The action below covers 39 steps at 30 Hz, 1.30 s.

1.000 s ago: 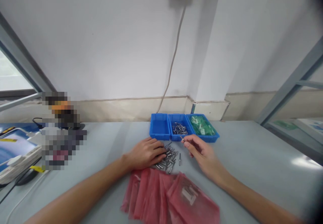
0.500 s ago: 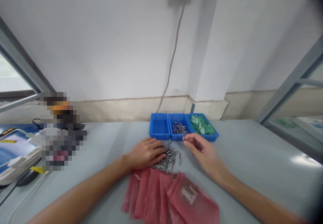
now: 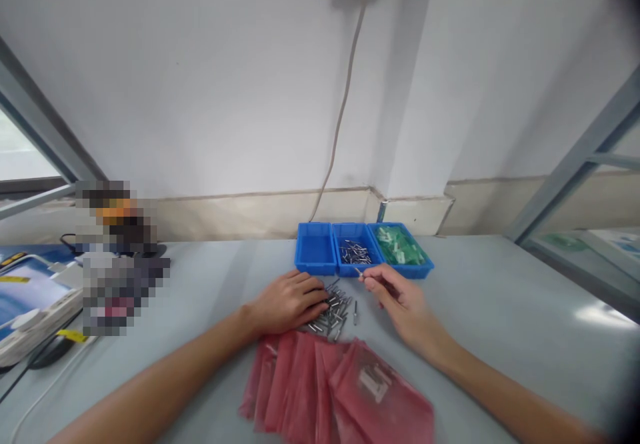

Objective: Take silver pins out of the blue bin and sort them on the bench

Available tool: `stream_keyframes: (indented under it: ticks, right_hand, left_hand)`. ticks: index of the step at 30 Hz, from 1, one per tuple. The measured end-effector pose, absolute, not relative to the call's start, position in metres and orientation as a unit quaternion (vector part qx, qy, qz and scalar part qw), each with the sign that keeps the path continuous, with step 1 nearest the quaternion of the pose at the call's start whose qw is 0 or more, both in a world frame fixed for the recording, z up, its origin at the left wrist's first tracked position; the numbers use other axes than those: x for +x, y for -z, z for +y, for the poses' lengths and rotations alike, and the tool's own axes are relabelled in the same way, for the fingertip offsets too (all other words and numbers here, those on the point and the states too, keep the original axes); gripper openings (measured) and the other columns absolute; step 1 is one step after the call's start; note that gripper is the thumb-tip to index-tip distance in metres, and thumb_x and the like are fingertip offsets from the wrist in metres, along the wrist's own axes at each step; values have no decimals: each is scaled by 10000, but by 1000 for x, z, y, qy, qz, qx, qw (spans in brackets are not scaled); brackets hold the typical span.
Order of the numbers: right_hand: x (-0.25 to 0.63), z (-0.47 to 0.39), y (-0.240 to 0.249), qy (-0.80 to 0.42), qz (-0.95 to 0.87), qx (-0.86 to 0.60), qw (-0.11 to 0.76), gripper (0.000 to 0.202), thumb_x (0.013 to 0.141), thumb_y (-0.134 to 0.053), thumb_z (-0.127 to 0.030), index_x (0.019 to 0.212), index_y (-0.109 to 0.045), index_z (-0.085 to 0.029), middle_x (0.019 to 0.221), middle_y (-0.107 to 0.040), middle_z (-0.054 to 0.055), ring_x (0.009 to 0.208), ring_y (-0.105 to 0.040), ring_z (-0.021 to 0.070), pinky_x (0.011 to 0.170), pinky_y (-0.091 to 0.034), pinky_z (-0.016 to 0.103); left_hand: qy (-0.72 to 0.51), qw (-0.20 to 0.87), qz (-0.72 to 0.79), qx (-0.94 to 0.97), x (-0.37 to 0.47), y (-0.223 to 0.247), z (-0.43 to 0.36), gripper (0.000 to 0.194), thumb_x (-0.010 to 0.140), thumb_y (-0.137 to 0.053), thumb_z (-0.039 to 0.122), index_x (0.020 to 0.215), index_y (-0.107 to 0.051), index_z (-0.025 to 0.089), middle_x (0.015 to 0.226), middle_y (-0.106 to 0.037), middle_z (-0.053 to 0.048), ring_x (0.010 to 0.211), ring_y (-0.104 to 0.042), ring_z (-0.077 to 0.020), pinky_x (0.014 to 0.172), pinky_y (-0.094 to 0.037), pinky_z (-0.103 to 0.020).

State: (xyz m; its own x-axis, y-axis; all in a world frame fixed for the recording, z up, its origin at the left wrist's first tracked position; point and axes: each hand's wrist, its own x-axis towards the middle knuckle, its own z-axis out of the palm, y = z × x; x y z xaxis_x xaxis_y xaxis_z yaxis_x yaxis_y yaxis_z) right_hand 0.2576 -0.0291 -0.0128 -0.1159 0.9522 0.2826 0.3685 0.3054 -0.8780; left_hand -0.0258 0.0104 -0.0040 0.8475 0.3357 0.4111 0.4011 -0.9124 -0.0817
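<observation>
Small metal pins (image 3: 337,312) lie in a loose pile on the table, and one pin (image 3: 355,313) lies apart at the pile's right. My left hand (image 3: 293,299) rests palm down on the pile's left side, fingers spread over it. Between thumb and fingertips my right hand (image 3: 395,293) pinches a small metal pin (image 3: 359,273), just in front of the middle blue bin (image 3: 349,271), which holds more pins. Several red bags (image 3: 305,387) lie overlapped nearest me; the rightmost shows pale pieces inside.
A blue bin with nothing in it (image 3: 316,263) stands left of the middle one. The right blue bin (image 3: 417,271) holds green packets. A power strip (image 3: 45,317) with cables lies at the left, beside a pixelated area. Behind the table (image 3: 500,297) is a wall.
The pin in my right hand has tilted from upright towards lying flat, its tip now pointing left. My left hand stays on the pile.
</observation>
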Motion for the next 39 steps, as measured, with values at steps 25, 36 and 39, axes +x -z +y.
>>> stream_keyframes:
  ticks: [25, 36, 39]
  right_hand:
    - [256, -29, 12, -323, -677, -484, 451, 215, 1040, -615, -460, 1048, -695, -260, 931, -681, 15, 865, -634, 218, 787, -487, 337]
    - [255, -30, 10, -323, -676, -487, 449, 220, 1042, -611, -466, 1058, -703, -267, 918, -703, 12, 853, -657, 220, 773, -507, 330]
    - [256, -30, 10, -325, -674, -492, 446, 225, 1041, -611, -473, 1055, -700, -267, 890, -684, 10, 825, -645, 219, 746, -502, 332]
  left_hand:
    - [199, 84, -190, -958, -26, 4, 11, 304, 1132, -477, 355, 1209, -711, 177, 1132, -734, -75, 947, -687, -194, 866, -532, -338]
    - [199, 85, -192, -957, -26, 5, 11, 312, 1135, -465, 360, 1208, -708, 178, 1129, -731, -80, 948, -691, -191, 865, -540, -337]
    - [199, 82, -192, -957, -26, 4, 10, 321, 1138, -455, 362, 1208, -709, 178, 1124, -730, -83, 951, -692, -188, 869, -544, -334]
